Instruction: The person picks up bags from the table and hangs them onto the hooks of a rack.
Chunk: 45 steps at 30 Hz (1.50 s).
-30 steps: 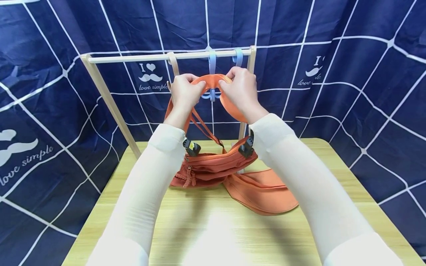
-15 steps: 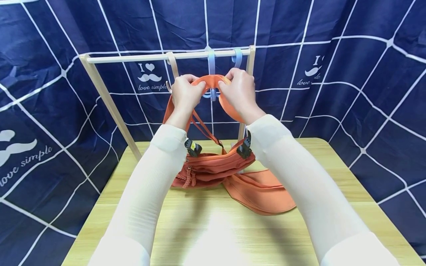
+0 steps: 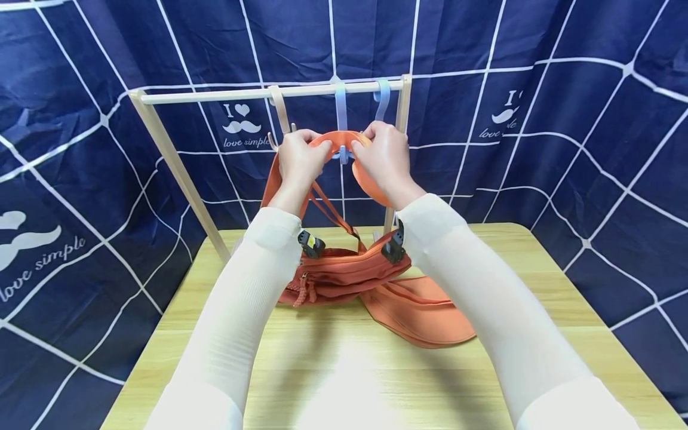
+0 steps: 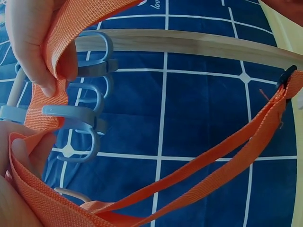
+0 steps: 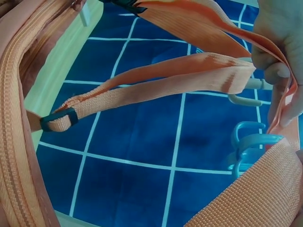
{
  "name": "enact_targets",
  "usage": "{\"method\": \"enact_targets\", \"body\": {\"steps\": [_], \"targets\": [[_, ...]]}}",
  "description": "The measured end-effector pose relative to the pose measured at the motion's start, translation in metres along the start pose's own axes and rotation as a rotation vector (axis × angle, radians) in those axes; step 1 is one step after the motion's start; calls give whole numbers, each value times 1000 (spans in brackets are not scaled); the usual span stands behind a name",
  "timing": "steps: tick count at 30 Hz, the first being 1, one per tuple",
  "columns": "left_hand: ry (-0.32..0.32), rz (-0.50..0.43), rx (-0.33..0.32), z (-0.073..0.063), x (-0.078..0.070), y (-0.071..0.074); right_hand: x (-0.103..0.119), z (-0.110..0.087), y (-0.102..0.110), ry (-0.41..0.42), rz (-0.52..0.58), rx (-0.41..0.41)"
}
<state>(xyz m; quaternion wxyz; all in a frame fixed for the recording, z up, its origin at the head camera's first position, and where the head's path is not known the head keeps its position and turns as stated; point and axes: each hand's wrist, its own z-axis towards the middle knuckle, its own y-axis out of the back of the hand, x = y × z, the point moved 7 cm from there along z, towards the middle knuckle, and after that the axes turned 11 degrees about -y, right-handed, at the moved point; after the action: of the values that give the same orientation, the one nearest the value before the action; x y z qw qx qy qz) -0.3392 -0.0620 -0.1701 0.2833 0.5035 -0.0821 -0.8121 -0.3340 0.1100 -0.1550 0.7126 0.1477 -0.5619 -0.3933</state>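
In the head view, my left hand (image 3: 298, 158) and right hand (image 3: 388, 158) pinch a wide orange strap (image 3: 338, 140) between thumbs and fingers, a short span apart. That span lies at the light blue hook (image 3: 342, 110) hanging from the rail. In the left wrist view, a blue prong (image 4: 71, 111) crosses in front of the strap between both hands. Below hangs the rust-red waist bag (image 3: 344, 272) with its zips and cord pulls, low over the table. A thin orange webbing strap (image 5: 156, 82) with a black buckle (image 5: 59, 120) runs up from it.
A wooden rack with a pale rail (image 3: 215, 94) stands on the wood table (image 3: 344, 382). A beige hook (image 3: 279, 107) and another blue hook (image 3: 383, 98) flank the middle one. An orange curved fabric piece (image 3: 424, 319) lies right of the bag. Blue gridded curtains surround the table.
Both hands have lowered slightly with the strap, and the strap now sits lower against the blue hook. Less of the hook's lower prongs shows beneath it. Both hands keep their pinch.
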Motion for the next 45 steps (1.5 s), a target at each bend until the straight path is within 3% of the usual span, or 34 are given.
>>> {"method": "enact_targets", "body": {"steps": [9,13,17,23,32,40,45], "targets": [[-2,-26,2,-4,8,-5,-12,-5,-11,-25,119,13],[-18,-39,9,-6,10,-7,-15,-8,-14,-3,159,-19],[-28,-89,14,-9,13,-9,-15,-10,-17,22,202,-45],[-40,-189,19,-9,17,-13,-19,-13,-21,-8,266,-43],[-102,-83,-3,-9,18,-9,-21,-18,-25,13,352,-61],[-129,-143,4,-13,21,-7,-25,-23,-30,29,469,-46],[-135,-168,-16,-16,22,-4,-26,-29,-31,73,516,-83]]}}
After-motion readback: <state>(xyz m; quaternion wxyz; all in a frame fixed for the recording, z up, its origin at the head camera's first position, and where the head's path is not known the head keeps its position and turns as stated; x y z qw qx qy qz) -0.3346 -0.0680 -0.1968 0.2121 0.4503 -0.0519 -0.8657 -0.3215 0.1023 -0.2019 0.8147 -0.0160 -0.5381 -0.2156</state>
